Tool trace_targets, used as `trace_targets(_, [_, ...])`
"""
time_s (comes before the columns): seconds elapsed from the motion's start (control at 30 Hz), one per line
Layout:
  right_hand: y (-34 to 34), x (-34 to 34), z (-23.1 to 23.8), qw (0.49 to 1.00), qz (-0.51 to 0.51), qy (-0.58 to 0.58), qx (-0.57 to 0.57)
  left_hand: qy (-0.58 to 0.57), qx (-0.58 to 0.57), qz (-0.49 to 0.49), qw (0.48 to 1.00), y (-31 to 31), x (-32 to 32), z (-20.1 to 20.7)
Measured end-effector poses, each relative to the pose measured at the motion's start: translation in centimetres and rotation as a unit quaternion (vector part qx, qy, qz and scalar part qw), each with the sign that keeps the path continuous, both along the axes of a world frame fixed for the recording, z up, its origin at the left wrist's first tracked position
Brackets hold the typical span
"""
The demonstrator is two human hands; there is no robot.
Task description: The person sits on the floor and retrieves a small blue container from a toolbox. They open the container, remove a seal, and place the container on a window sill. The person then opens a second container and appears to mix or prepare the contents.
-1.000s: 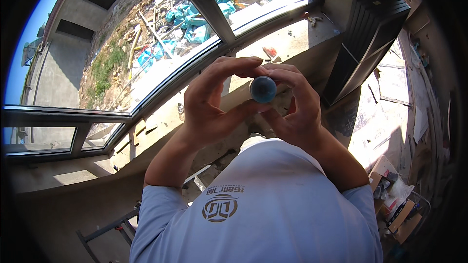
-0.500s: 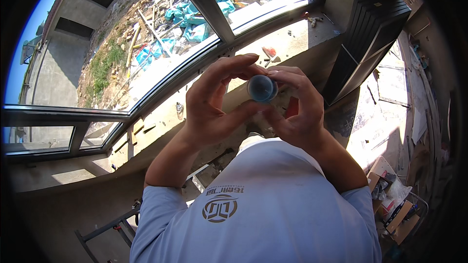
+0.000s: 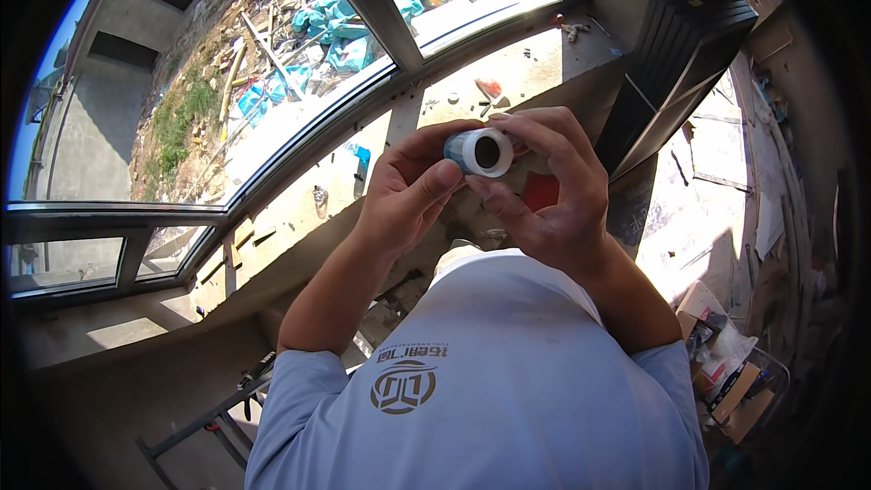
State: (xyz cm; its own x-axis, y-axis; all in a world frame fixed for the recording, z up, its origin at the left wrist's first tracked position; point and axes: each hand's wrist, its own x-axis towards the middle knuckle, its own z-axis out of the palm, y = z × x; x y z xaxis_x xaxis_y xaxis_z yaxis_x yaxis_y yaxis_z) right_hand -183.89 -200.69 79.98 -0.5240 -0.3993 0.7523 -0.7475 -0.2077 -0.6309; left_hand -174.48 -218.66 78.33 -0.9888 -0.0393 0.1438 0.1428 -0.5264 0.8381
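Between my two hands is a small blue-and-white cylinder (image 3: 472, 153). Its white end ring, around a dark round opening, faces up toward me. My left hand (image 3: 408, 186) grips the blue side, with the thumb on the near side and the fingers behind. The fingertips of my right hand (image 3: 562, 186) close around the white end, thumb below and forefinger above. I cannot make out what kind of container or roll it is. Part of its body is hidden by the left fingers. Behind the right hand, a red object (image 3: 541, 191) shows in part.
Ahead runs a sunlit sill (image 3: 426, 113) with small scraps, below a dark-framed window (image 3: 404, 45). Dark long panels (image 3: 676, 63) lean at the right. A box of odds and ends (image 3: 726, 354) lies lower right, and a dark metal frame (image 3: 200, 426) stands lower left.
The cylinder has turned, so its white open end now faces me instead of a bluish round end. Both hands have shifted their fingers on it.
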Motion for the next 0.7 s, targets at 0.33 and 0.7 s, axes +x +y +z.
trace_targets(0.33, [-0.6, 0.3, 0.1, 1.0, -0.008, 0.024, 0.016, 0.025, 0.117, -0.093, 0.988, 0.0, 0.0, -2.2])
trace_targets(0.7, [-0.1, 0.7, 1.0, 0.994, -0.003, 0.068, 0.087, -0.017, 0.071, -0.057, 0.996, 1.4, 0.3, -1.1])
